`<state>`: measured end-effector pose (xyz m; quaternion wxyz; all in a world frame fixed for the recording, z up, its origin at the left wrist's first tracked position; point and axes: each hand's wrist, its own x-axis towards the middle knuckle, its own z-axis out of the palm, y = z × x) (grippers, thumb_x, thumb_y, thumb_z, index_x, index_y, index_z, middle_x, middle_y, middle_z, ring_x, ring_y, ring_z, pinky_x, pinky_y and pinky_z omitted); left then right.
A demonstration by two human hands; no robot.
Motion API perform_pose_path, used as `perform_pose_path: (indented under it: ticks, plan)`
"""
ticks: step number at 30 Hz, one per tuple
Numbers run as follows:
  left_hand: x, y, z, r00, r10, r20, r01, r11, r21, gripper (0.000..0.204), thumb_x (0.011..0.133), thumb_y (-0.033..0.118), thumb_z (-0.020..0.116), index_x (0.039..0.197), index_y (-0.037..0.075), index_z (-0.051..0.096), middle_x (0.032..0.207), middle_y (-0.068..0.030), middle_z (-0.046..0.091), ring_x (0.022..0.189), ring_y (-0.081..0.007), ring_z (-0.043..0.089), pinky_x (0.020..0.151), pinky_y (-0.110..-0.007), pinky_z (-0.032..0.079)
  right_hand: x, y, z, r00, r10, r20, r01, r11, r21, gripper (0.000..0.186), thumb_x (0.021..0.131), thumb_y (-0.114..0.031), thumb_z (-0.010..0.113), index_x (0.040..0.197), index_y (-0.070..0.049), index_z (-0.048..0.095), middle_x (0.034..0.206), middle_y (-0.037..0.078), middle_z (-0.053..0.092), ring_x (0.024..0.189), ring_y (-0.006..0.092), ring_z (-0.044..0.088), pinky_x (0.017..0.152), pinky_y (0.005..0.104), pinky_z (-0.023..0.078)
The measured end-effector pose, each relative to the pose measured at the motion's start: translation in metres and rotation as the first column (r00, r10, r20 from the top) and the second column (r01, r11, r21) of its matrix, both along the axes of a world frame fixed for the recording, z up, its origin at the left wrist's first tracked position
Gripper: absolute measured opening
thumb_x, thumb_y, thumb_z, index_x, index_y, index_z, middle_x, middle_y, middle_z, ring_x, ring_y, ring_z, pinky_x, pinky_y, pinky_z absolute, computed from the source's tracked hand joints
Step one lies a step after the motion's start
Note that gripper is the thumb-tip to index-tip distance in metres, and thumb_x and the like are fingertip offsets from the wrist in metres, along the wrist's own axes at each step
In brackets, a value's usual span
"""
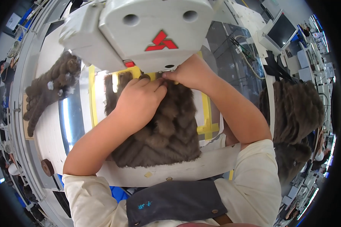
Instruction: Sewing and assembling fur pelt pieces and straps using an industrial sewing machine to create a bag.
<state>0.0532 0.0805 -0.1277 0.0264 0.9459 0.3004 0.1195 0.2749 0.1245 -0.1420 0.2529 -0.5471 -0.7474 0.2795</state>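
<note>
A brown fur piece [159, 132] lies on the white work surface under the white head of a sewing machine [155, 22]. My left hand [142, 100] rests on its upper part, fingers curled and pressed together on the fur close under the machine head. From the right, my right hand [189, 73] reaches in beside it, thumb and fingers pinching the fur's upper edge. The two hands' fingertips nearly meet. The machine head hides the spot above them. Yellow tape strips [206, 113] border a pale sheet beneath the fur.
At the left lies another brown fur piece [53, 85] with white tufts on it. A stack of brown furs [297, 111] hangs at the right. A small brown roll [47, 167] sits by the left edge. A monitor [281, 31] stands at the far right, near cables [248, 56].
</note>
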Motion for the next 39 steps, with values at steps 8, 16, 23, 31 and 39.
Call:
perform_pose_path:
  ticks: [8,16,23,31,39]
  plan:
    - [0.012,0.007,-0.002,0.996,0.025,-0.085,-0.011,0.987,0.159,0.023,0.079,0.011,0.063,0.101,0.009,0.069,0.121,-0.0083,0.073,0.091,-0.0225,0.067,0.077,-0.036,0.052,-0.001,0.01,-0.008,0.998,-0.063,-0.018,0.063,0.998,-0.024,0.023,0.072,-0.02,0.08,0.078,-0.001,0.069,0.08,0.019,0.072,0.084,0.0406,0.07,0.075,0.0475,0.055]
    - [0.018,0.008,-0.009,0.999,0.014,-0.044,-0.001,0.959,0.284,0.015,0.075,0.016,0.066,0.09,0.013,0.064,0.108,-0.0053,0.071,0.075,-0.0194,0.061,0.062,-0.033,0.047,0.008,0.011,-0.008,0.988,-0.052,-0.147,0.048,0.998,-0.035,0.021,0.072,-0.017,0.078,0.086,-0.002,0.074,0.084,0.018,0.074,0.087,0.0392,0.072,0.079,0.0461,0.057]
    - [0.019,0.01,-0.005,0.989,0.096,-0.114,-0.075,0.982,0.175,0.02,0.081,0.011,0.062,0.1,0.011,0.068,0.112,-0.0055,0.073,0.091,-0.0243,0.071,0.079,-0.038,0.055,0.012,0.019,-0.019,0.974,-0.081,-0.214,0.065,0.994,-0.083,0.022,0.074,-0.017,0.077,0.088,0.0,0.075,0.08,0.019,0.074,0.079,0.0359,0.073,0.074,0.0433,0.058]
    - [0.016,0.012,-0.004,0.987,0.11,-0.119,-0.101,0.992,0.077,0.024,0.084,0.008,0.06,0.106,0.011,0.066,0.115,-0.0073,0.073,0.096,-0.0285,0.072,0.082,-0.041,0.056,0.006,0.014,-0.011,0.987,-0.124,-0.105,0.126,0.992,0.014,0.02,0.073,-0.018,0.076,0.082,-0.001,0.074,0.079,0.02,0.073,0.082,0.0387,0.072,0.075,0.0445,0.057]
    - [0.019,0.015,-0.005,0.997,0.069,-0.032,-0.062,0.98,0.188,0.012,0.078,0.01,0.065,0.089,0.013,0.061,0.088,-0.0034,0.064,0.08,-0.0225,0.069,0.062,-0.037,0.052,0.006,0.01,-0.014,0.992,-0.125,0.0,0.125,0.99,0.066,0.017,0.073,-0.016,0.072,0.081,-0.002,0.073,0.082,0.019,0.074,0.085,0.0413,0.071,0.077,0.0477,0.057]
